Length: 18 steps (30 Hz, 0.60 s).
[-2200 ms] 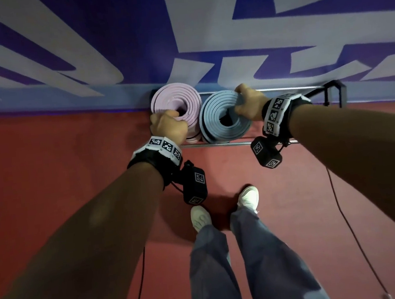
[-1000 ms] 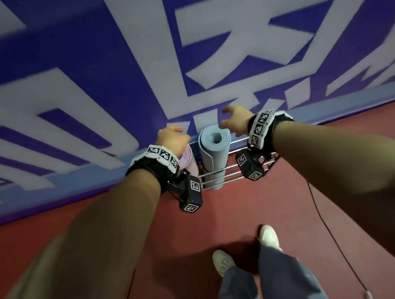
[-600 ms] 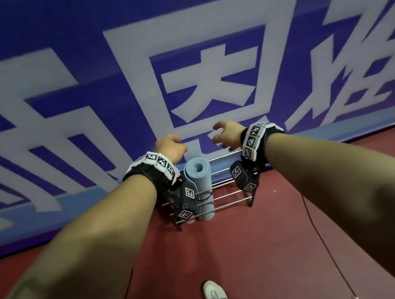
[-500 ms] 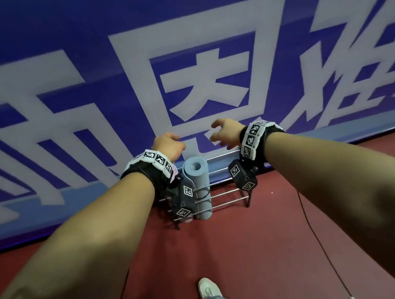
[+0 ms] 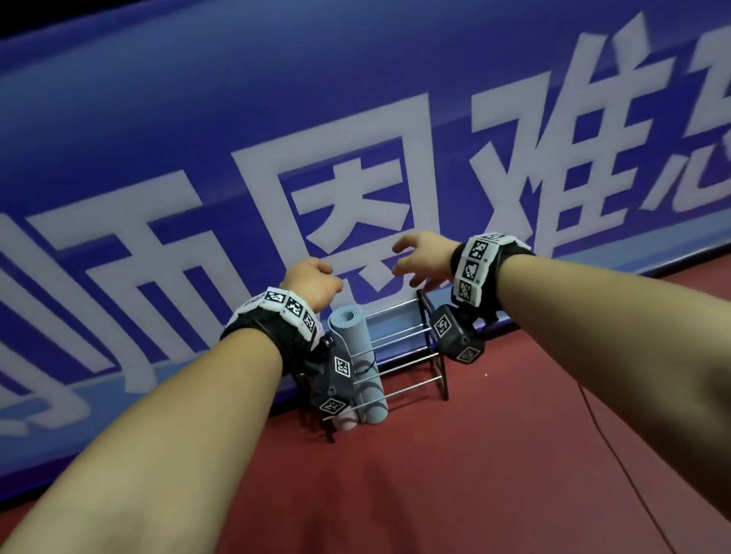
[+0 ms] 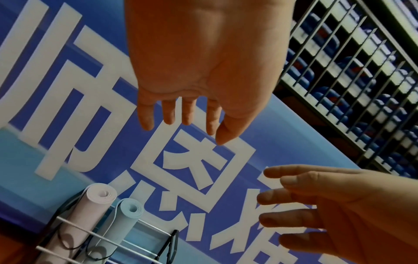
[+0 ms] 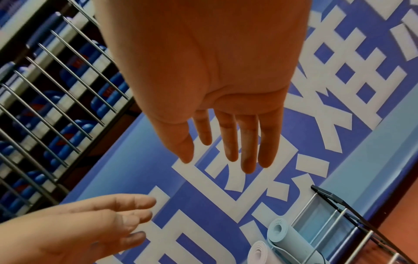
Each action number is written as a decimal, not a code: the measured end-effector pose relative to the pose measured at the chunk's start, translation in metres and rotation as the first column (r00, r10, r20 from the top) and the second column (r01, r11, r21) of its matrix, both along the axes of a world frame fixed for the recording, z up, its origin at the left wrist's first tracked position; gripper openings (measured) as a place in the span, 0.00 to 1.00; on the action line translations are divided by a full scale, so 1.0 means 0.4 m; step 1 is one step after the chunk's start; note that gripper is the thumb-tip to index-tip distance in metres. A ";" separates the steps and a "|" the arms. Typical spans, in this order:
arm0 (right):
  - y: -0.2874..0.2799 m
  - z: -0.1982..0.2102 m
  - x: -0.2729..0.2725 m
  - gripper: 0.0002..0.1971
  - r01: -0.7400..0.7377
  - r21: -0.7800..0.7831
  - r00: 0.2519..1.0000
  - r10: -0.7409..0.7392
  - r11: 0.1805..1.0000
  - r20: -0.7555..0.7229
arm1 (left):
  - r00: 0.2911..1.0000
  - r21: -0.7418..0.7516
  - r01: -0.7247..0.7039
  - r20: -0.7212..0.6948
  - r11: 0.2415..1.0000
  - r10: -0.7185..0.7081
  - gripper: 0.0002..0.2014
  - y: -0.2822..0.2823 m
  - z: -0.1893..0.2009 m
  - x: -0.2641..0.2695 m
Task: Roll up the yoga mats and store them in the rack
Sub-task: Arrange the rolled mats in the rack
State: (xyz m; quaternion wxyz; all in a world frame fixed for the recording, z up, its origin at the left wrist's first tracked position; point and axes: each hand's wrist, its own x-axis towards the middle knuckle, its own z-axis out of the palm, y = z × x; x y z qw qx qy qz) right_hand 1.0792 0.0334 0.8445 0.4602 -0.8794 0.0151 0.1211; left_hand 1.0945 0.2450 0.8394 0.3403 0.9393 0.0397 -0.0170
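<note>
Holding nothing, both grips slack

Two rolled foam yoga mats stand upright, side by side: one pale pink rolled mat (image 6: 90, 212) and one light blue rolled mat (image 5: 356, 359). One black-framed metal rack (image 5: 434, 346) with silver horizontal bars holds both (three front bars visible in the head view). Two bare hands, left hand (image 5: 310, 282) and right hand (image 5: 422, 259), each empty. One blue banner wall (image 5: 336, 99) with white characters.

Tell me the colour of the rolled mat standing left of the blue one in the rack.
Pale pink mat; the left wrist view shows it best.
</note>
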 end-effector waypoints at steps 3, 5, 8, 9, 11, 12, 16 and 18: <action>-0.006 0.032 -0.142 0.27 0.030 0.012 0.999 -0.030 0.999 0.041 | 0.999 0.011 0.039 0.033 0.999 -0.039 0.21 -0.023 0.046 -0.129; -0.007 0.028 -0.251 0.26 0.057 0.025 0.997 -0.058 0.998 0.056 | 0.996 -0.006 0.075 0.047 0.997 -0.074 0.20 -0.034 0.048 -0.231; 0.012 0.000 -0.418 0.25 0.086 0.020 0.994 -0.087 0.996 0.072 | 0.992 -0.068 0.124 0.035 0.990 -0.122 0.19 -0.030 0.014 -0.411; 0.024 -0.016 -0.478 0.25 0.089 0.011 0.994 -0.089 0.996 0.064 | 0.991 -0.084 0.131 0.015 0.988 -0.130 0.19 -0.022 -0.002 -0.475; 0.050 -0.040 -0.599 0.24 0.078 0.005 0.996 -0.078 0.997 0.035 | 0.990 -0.073 0.141 -0.014 0.987 -0.142 0.19 0.001 -0.027 -0.595; 0.059 -0.046 -0.651 0.24 0.079 0.015 0.997 -0.080 0.997 0.024 | 0.990 -0.060 0.136 -0.019 0.989 -0.137 0.19 0.011 -0.039 -0.638; 0.066 -0.046 -0.890 0.25 0.111 0.026 0.993 -0.112 0.993 0.030 | 0.990 -0.021 0.139 -0.031 0.990 -0.140 0.05 0.014 -0.053 -0.854; 0.059 -0.025 -0.993 0.25 0.115 0.009 0.993 -0.115 0.993 0.029 | 0.988 -0.010 0.147 -0.036 0.989 -0.147 0.07 -0.004 -0.041 -0.949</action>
